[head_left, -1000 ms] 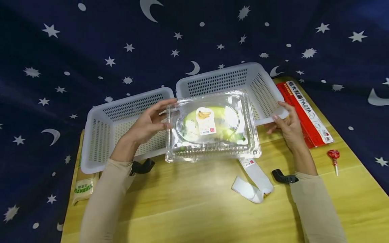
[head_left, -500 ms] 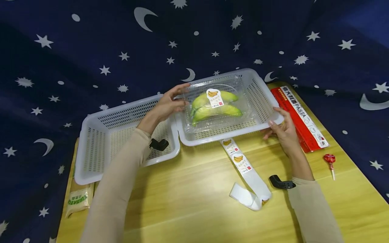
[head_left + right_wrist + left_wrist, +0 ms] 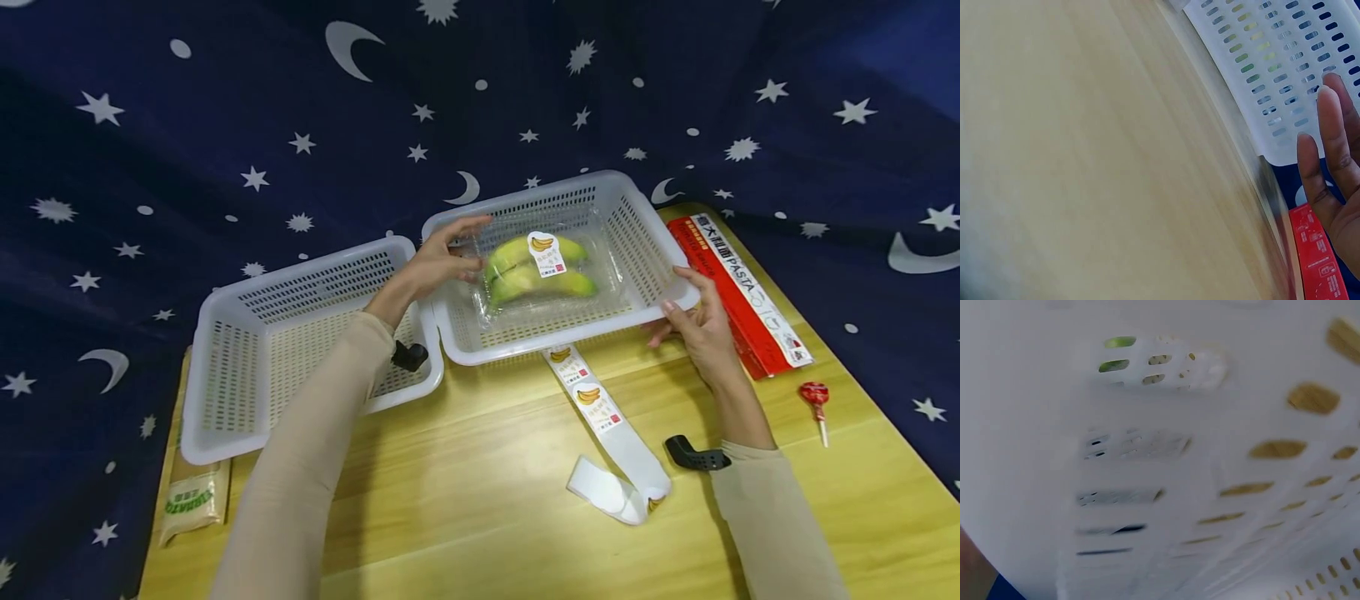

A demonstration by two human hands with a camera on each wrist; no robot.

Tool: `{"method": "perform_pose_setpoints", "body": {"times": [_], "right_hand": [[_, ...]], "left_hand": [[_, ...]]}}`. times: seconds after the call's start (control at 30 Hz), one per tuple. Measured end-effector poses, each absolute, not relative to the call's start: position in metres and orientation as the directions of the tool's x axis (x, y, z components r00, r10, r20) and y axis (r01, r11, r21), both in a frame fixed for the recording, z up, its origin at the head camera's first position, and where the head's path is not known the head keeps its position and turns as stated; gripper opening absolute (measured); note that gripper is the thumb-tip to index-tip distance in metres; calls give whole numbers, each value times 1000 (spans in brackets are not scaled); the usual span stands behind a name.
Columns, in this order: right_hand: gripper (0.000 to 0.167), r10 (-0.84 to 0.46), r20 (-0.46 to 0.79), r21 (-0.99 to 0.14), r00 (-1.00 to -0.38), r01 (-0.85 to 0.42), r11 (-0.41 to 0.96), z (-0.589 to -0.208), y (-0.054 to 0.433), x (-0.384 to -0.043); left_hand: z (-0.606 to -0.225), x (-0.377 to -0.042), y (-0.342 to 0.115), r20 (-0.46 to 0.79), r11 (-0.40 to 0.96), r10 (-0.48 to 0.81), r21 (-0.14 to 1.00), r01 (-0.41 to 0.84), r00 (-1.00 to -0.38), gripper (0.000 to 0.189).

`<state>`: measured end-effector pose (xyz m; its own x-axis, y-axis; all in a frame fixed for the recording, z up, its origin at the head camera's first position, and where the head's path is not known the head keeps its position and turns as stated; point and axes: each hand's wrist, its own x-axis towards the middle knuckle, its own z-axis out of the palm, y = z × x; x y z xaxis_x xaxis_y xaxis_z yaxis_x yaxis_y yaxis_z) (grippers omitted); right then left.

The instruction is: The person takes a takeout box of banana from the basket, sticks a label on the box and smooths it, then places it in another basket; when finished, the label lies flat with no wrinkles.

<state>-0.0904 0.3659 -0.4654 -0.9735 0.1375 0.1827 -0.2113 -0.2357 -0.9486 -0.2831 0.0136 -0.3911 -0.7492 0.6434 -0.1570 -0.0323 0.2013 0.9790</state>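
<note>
A clear plastic clamshell box (image 3: 611,250) with greenish-yellow bananas (image 3: 577,283) inside and a banana sticker (image 3: 546,254) on its lid sits in the right-hand white basket (image 3: 555,335). My left hand (image 3: 438,265) reaches over that basket's left rim, with thumb and fingers at the box's left end. My right hand (image 3: 701,321) grips the right front corner of the same basket, thumb on the rim. In the right wrist view my right hand (image 3: 1341,169) shows beside the slotted basket (image 3: 1272,81). The left wrist view is filled by a blurred basket wall (image 3: 1035,456).
A second white basket (image 3: 240,367) stands on the left. A strip of banana labels (image 3: 626,446) lies in front on the wooden table (image 3: 480,500). Rightward are a red pasta box (image 3: 731,292) and a red lollipop (image 3: 815,394); a tan packet (image 3: 197,500) lies left.
My left hand has carried the clamshell box away from me and down into the right-hand basket, then shifted slightly rightward with it. The right hand stays at the basket's corner.
</note>
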Motion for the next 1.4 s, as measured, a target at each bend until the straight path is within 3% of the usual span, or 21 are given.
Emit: {"method": "perform_pose_setpoints", "body": {"times": [0.27,0.67,0.97,1.4], "right_hand": [[53,120,180,-954,-976,-203,-221,-467,365,-90],[53,119,209,-937,-971,-234,-258,-467,366,-90],[53,136,188,-949,-973,-215,-230,-466,366,-90],[53,134,177,-955,-975,-203,-215,-465,366,-89]], "left_hand": [[-389,-282,8,-77,419,640,869,263,-765,63],[-386,-280,10,-126,536,651,774,336,-749,71],[-386,-279,20,-173,638,688,607,474,-705,77],[-386,-277,18,-164,630,679,631,453,-716,80]]}}
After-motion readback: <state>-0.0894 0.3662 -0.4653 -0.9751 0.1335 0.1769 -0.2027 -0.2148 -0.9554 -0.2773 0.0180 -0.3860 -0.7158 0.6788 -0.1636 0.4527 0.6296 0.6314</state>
